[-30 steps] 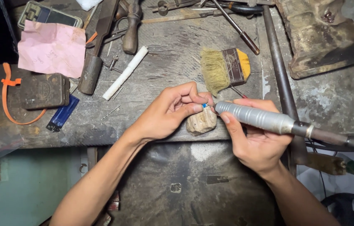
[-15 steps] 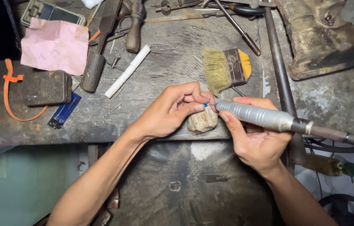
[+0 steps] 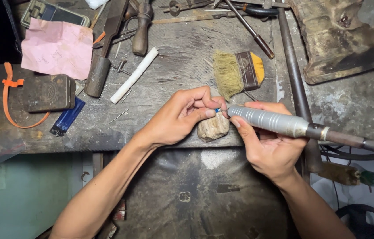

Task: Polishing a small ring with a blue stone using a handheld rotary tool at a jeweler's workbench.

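Left hand (image 3: 176, 119) pinches a tiny blue piece (image 3: 217, 110) over a wooden peg (image 3: 213, 127). Right hand (image 3: 268, 148), fingers wrapped, grips a rotary handpiece (image 3: 271, 120); a brush (image 3: 238, 71) lies at twelve o'clock.

Your ribbed handpiece (image 3: 272, 120) looks like matt grey metal. The peg (image 3: 213, 128) beneath it is rough, worn wood. At ten o'clock, creased pink paper (image 3: 58, 48); the bench (image 3: 173, 66) is scuffed and dusty.

A worn, scratched grey workbench (image 3: 173, 66) fills the view. Below its front edge hangs a dark, stained apron (image 3: 195, 194). A pale teal surface (image 3: 27, 194) shows lower left.
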